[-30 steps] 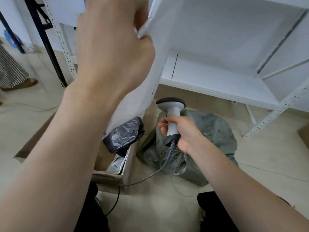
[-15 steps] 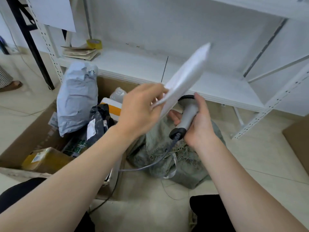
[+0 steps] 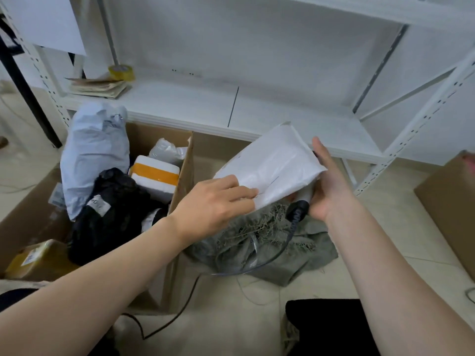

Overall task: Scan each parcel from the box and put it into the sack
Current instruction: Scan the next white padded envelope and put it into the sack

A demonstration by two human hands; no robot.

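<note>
My left hand [image 3: 216, 201] pinches the lower left corner of a flat white parcel [image 3: 272, 168], held tilted above the grey-green sack [image 3: 272, 242] on the floor. My right hand [image 3: 329, 183] grips the grey handheld scanner [image 3: 299, 205] at the parcel's right edge; the parcel hides the scanner's head, and only the handle's dark end and its cable show. To the left stands the open cardboard box [image 3: 183, 173] with several parcels: a pale blue bag [image 3: 95, 152], a black bag [image 3: 113, 211], a white foam box with an orange band [image 3: 155, 176] and a yellow packet [image 3: 36, 258].
A white metal shelf [image 3: 257, 109] runs behind the box and sack, with a roll of tape [image 3: 122, 71] and a stack of papers [image 3: 100, 87] at its left end. Another cardboard box [image 3: 452, 209] stands at the right. The scanner cable [image 3: 180, 312] trails across the tiled floor.
My left hand has come down from near the camera and lowered the white parcel over the sack. The scanner, clear in view before, now lies behind the parcel.
</note>
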